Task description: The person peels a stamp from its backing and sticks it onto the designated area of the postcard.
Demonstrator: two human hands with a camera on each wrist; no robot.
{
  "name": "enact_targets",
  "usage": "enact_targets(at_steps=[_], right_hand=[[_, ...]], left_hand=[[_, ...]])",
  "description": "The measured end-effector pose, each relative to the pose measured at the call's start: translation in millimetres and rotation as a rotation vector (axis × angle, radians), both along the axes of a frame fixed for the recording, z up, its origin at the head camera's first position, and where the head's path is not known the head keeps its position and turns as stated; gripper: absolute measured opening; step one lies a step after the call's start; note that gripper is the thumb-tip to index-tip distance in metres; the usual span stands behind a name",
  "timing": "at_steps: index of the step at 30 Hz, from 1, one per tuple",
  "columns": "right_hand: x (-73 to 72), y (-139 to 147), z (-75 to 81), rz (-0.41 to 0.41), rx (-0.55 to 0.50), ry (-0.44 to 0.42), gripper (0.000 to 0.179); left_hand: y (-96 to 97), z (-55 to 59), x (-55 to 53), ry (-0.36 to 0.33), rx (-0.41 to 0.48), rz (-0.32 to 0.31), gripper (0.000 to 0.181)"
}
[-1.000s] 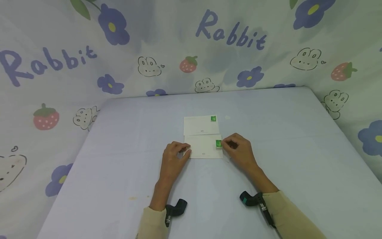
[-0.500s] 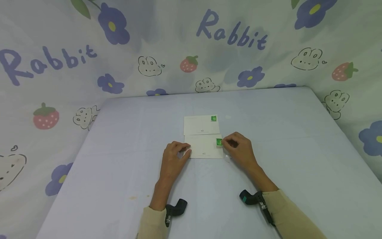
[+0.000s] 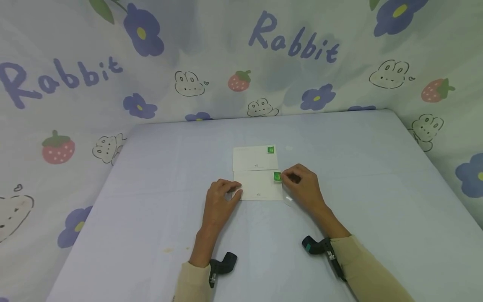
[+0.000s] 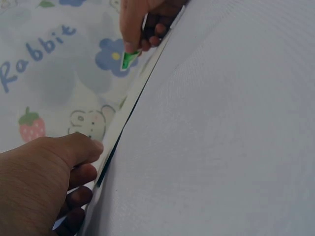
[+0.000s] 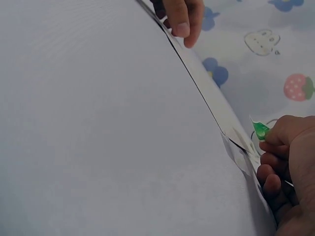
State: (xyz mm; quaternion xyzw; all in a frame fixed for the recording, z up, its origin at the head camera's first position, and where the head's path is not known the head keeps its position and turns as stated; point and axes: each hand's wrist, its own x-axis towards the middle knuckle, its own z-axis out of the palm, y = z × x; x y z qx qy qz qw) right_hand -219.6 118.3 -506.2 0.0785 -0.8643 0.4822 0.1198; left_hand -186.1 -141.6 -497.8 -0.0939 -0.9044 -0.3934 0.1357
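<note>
Two cream-white cards lie one behind the other on the table. The far card [image 3: 249, 158] bears a green stamp [image 3: 270, 149] in its upper right corner. On the left edge of the near card [image 3: 260, 187], my left hand [image 3: 220, 200] rests its thumb and index finger, spread apart. My right hand [image 3: 305, 186] pinches a green stamp with a white border [image 3: 277, 176] between thumb and index finger, over the near card's upper right corner. In the right wrist view this stamp [image 5: 260, 130] is tilted up and slightly bent, its lower edge hidden by the fingertips.
A piece of clear film [image 3: 288, 199] lies beside the near card, below my right hand. The white-covered table [image 3: 151, 167] backs onto a curtain [image 3: 211, 50] printed with rabbits, flowers and strawberries. Small yellowish stains [image 3: 167, 250] mark the cloth at left front.
My right hand has moved the stamp slightly away from me, up toward the near card's top right corner. More of the clear film now shows. The left hand stays in place.
</note>
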Motion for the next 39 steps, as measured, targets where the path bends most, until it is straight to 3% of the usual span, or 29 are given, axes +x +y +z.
enact_targets(at_steps=[22, 39], right_hand=[[-11.5, 0, -3.4, 0.010, 0.059, 0.015, 0.005], [-15.0, -2, -1.7, 0.056, 0.103, -0.022, 0.009]], left_hand=[[1.2, -3.0, -0.5, 0.046, 0.008, -0.002, 0.017], [0.9, 1.8, -0.7, 0.019, -0.002, 0.005, 0.017]])
